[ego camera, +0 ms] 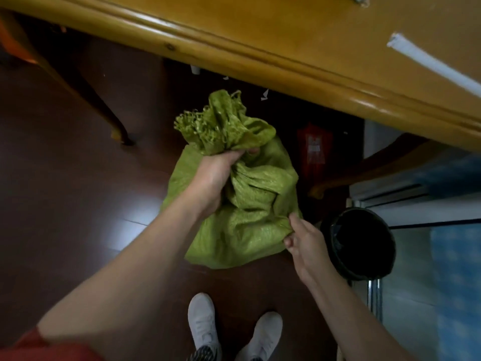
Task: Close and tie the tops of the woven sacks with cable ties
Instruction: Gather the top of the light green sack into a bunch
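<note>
Currently the green woven sack (242, 204) stands on the dark floor (65, 178), just beside the wooden surface (286, 35) edge and near a black bin (361, 243). Left hand (213, 178) is clamped round the gathered neck, fingers (238, 154) wrapped tight on the bunched fabric; frayed top (208, 121) sticks out above the fist. Right hand (304, 238) pinches a fold at the sack's lower right side, thumb and forefinger together on the cloth, other fingers loosely curled. Handling est.: fabric is soft, crinkly, prob. a bit slick, so the neck can slip if grip relaxes; body looks full and slumped, so likely some weight. Grip pt.: keep hold just below the frayed edge, where the pleats are tightest. No tie seen on the neck. A white strip (429, 63) on the surface may be a cable tie; cannot confirm.
</note>
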